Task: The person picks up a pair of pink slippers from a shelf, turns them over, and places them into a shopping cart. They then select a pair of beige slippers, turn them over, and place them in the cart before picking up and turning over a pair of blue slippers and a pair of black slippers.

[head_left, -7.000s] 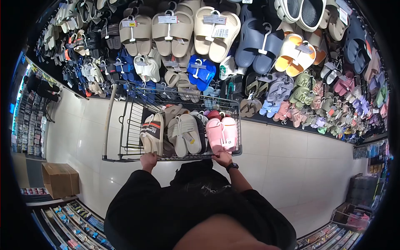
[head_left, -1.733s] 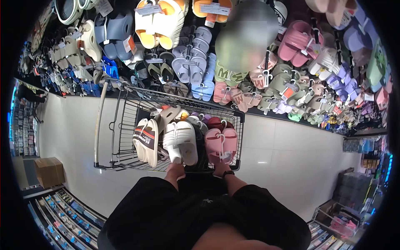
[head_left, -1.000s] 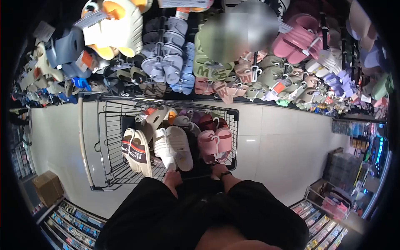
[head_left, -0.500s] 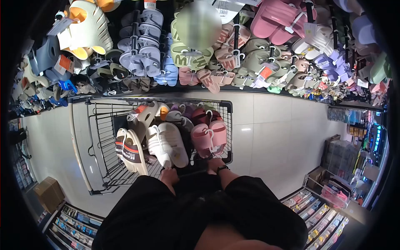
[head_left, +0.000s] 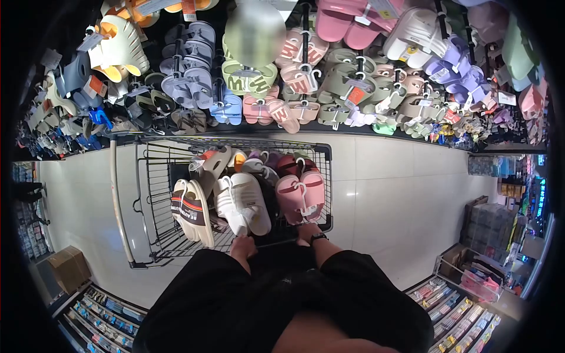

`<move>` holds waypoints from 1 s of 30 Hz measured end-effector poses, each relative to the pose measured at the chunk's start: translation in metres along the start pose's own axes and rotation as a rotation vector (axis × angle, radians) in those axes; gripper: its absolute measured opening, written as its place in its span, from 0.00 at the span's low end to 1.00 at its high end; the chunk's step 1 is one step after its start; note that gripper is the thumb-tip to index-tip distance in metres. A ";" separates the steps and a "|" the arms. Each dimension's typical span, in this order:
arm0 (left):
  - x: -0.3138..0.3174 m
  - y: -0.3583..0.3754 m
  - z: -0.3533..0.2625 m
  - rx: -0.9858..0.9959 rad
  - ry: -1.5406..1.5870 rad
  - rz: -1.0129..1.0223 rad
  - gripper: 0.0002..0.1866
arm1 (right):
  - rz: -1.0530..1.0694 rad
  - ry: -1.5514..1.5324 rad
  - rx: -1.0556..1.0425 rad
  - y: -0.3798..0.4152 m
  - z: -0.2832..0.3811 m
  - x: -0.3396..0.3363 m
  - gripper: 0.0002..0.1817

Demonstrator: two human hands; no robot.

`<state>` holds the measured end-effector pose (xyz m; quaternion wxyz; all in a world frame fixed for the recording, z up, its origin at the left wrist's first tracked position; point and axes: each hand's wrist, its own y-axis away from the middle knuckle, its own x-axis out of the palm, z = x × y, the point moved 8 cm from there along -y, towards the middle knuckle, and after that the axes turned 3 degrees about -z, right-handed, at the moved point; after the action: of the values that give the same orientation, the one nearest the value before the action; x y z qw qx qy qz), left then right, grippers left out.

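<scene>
We see a box (head_left: 69,269) near the lower-left shelves (head_left: 106,312), pale floor (head_left: 388,217), and stacked goods (head_left: 489,228) at right.

Black wire cart (head_left: 156,207), paired slippers (head_left: 255,203) inside

pink slippers (head_left: 289,203) in wire cart (head_left: 322,147)

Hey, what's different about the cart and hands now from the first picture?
The cart rolled right along the slipper wall, so the hanging yellow-and-white slippers are now up left. The left hand slid right along the cart's edge. Both hands, left and right, still hold the cart.
</scene>
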<state>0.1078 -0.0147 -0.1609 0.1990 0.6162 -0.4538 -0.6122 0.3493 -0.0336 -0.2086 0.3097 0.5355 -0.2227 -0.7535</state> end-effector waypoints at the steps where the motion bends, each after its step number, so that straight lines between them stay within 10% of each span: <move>1: -0.001 0.002 -0.009 -0.003 0.002 0.007 0.21 | 0.048 0.017 0.001 0.008 -0.003 -0.005 0.20; 30: -0.096 0.010 -0.155 -0.089 0.066 -0.020 0.19 | -0.021 -0.003 -0.086 0.077 -0.113 -0.113 0.17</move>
<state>0.2646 0.0091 -0.0714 0.2350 0.6312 -0.4130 -0.6131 0.5004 -0.0092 -0.1184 0.3241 0.5228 -0.1846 -0.7665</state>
